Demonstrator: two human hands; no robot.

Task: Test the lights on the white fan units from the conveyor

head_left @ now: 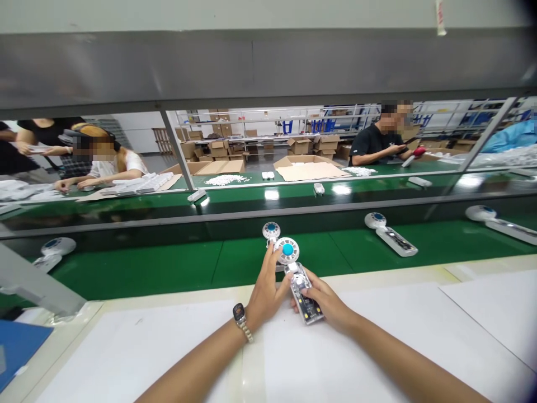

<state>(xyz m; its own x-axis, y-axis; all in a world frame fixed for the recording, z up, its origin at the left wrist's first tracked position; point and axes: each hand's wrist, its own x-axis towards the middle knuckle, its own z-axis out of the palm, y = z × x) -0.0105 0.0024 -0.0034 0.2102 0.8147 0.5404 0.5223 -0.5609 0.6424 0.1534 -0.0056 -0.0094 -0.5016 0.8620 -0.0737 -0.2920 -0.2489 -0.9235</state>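
My right hand (327, 302) is closed round the body of a white device with a round, blue-centred head (287, 250). Its casing is see-through, with a dark circuit board (308, 305) showing inside. My left hand (266, 285), a watch on its wrist, lies along the left of this device, fingers stretched forward and thumb by the neck. Its fingertips overlap a second device of the same kind (271, 229) on the green belt just behind; whether they touch it I cannot tell.
The green belt (168, 263) crosses in front of me, bearing more such devices (390, 235) to left and right. A white-topped bench (168, 347) lies under my forearms. Opposite, co-workers (380, 140) sit at a second belt with small white parts (226, 179) and cartons. A metal post (42, 280) stands left.
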